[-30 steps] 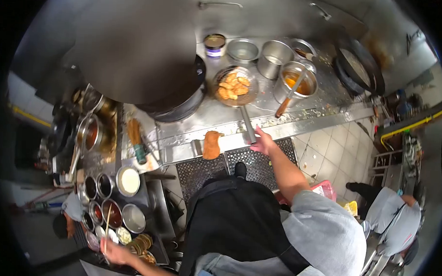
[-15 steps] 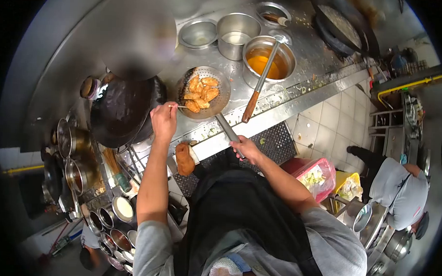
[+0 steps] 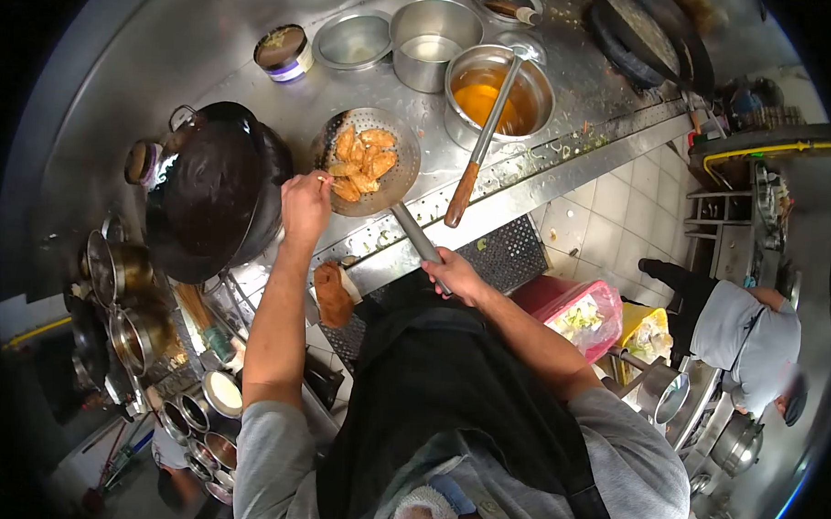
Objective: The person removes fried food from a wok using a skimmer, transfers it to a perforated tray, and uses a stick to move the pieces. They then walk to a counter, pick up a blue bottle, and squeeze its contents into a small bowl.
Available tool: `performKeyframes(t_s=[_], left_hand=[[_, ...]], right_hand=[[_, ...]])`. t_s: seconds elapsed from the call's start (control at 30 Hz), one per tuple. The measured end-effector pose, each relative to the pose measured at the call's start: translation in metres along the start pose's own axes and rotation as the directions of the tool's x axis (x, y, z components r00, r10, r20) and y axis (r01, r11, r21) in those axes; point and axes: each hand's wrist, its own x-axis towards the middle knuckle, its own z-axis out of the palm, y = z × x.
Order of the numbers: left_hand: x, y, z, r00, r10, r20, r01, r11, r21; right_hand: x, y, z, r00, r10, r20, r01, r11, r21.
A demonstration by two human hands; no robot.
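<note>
My right hand (image 3: 454, 276) is wrapped round the grey handle of a perforated skimmer (image 3: 402, 177). Golden-brown fried pieces (image 3: 365, 157), which look like chicken wings, lie in its bowl over the steel counter. My left hand (image 3: 306, 207) is closed at the skimmer's left rim, pinching a thin pale stick (image 3: 324, 178) whose tip is close to the lowest pieces. Most of the stick is hidden by the fingers. Left of that hand sits a large dark wok (image 3: 218, 193). A wooden-handled ladle (image 3: 464, 193) rests across a pot of orange liquid (image 3: 535, 88) on the right.
Behind the skimmer stand a steel pot (image 3: 433, 77), a shallow bowl (image 3: 352, 49) and a tub with a purple band (image 3: 284, 54). Bins with pink (image 3: 601, 312) and yellow (image 3: 648, 333) liners are on the floor at right. A co-worker (image 3: 742, 340) bends at the far right.
The large grey blur over the wok is gone, showing the wok and banded tub. The view has shifted slightly. Less of the stick shows at my left hand; my right hand keeps its grip.
</note>
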Motion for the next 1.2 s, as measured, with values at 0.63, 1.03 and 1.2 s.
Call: performKeyframes(t_s=[0.63,1.03,1.2], left_hand=[[-0.02,0.016,0.02,0.988,-0.069,-0.14,0.059,0.996,-0.068],[0.004,0.013,0.02,0.999,0.002,-0.053,0.002,0.998,0.065],[0.009,0.027,-0.004,0.992,0.006,-0.127,0.001,0.998,0.06]], right_hand=[[0.071,-0.079,0.032,0.4,-0.915,-0.059,0.459,0.255,-0.851],[0.17,-0.093,0.055,0.568,-0.822,-0.045,0.239,0.217,-0.946],[0.189,-0.088,0.056,0.537,-0.834,-0.13,0.21,0.282,-0.936]])
